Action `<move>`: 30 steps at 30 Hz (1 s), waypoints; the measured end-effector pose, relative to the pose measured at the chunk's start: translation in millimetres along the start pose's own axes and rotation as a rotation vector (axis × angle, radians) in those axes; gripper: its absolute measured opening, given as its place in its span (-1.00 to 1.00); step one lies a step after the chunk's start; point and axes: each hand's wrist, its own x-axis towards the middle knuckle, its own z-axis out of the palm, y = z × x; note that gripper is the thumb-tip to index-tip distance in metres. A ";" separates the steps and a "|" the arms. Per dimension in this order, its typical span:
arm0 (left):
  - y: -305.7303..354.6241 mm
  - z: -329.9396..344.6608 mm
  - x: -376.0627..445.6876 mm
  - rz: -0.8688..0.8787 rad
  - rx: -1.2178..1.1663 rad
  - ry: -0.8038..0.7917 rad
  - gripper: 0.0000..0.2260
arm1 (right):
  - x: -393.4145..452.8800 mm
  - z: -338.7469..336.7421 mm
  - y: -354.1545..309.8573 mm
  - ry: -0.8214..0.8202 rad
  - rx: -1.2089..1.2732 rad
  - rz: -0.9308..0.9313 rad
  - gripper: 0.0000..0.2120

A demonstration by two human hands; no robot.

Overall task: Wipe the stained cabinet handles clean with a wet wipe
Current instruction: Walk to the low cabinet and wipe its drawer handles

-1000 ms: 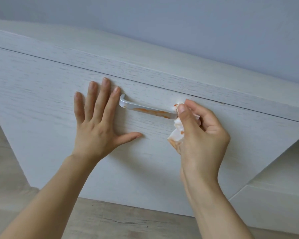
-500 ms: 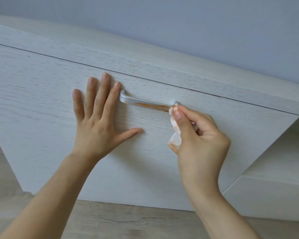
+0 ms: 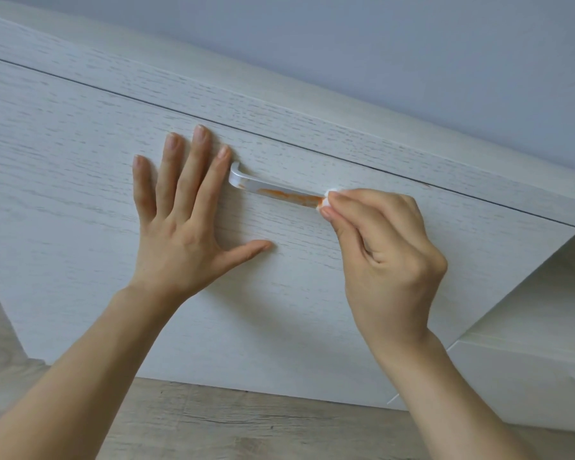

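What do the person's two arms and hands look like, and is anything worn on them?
The left hand and the right hand are bare: no gloves, rings, watch or bracelet show. Both forearms are uncovered up to the picture's edge, with no sleeve in view. The visible fingernails are short, with no coloured polish.

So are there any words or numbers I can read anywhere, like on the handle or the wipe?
None: no words, numbers, labels or signs show anywhere.
The handle bears only an orange stain.
The wet wipe, pinched in the right hand, is blank.
The cabinet door shows only wood grain.
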 end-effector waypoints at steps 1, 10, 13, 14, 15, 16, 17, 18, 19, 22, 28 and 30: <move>0.7 0.9 0.1 -0.001 0.004 0.007 -0.09 | 0.7 -0.2 1.0 -0.009 -0.010 -0.022 -0.96; 1.7 3.3 0.3 -0.005 0.013 0.027 -0.08 | 1.8 -3.5 2.6 -0.039 -0.027 -0.025 -0.96; 1.6 2.7 0.6 -0.010 0.008 0.021 -0.09 | -1.4 -12.6 8.0 -0.010 -0.019 0.060 -0.95; 1.7 2.6 0.5 -0.009 0.005 0.021 -0.09 | -2.5 -14.4 8.7 -0.001 -0.021 0.064 -0.95; 1.8 2.6 0.3 -0.007 0.004 0.021 -0.09 | -2.6 -14.4 8.5 0.004 -0.021 0.050 -0.95; 1.9 2.6 0.2 -0.005 0.003 0.021 -0.09 | -2.5 -12.4 7.6 0.001 -0.020 0.023 -0.95; 2.0 2.6 0.3 -0.002 0.003 0.022 -0.09 | -2.1 -9.3 6.0 -0.006 -0.022 -0.010 -0.95; 2.2 2.7 0.2 0.003 0.004 0.022 -0.09 | -1.4 -6.1 4.8 -0.013 -0.029 -0.042 -0.96; 2.1 2.7 0.2 0.010 0.005 0.024 -0.10 | -1.1 -3.9 4.7 -0.014 -0.042 -0.067 -0.96; 1.8 3.2 0.9 0.019 0.012 0.024 -0.10 | -1.6 -1.8 8.3 0.014 -0.067 -0.086 -0.96; 2.7 3.1 1.1 -0.002 0.011 0.029 -0.09 | -1.5 3.5 7.2 0.015 -0.087 -0.136 -0.95; 3.1 2.8 1.7 0.005 -0.004 0.027 -0.09 | 0.2 0.1 9.0 0.000 -0.063 -0.108 -0.95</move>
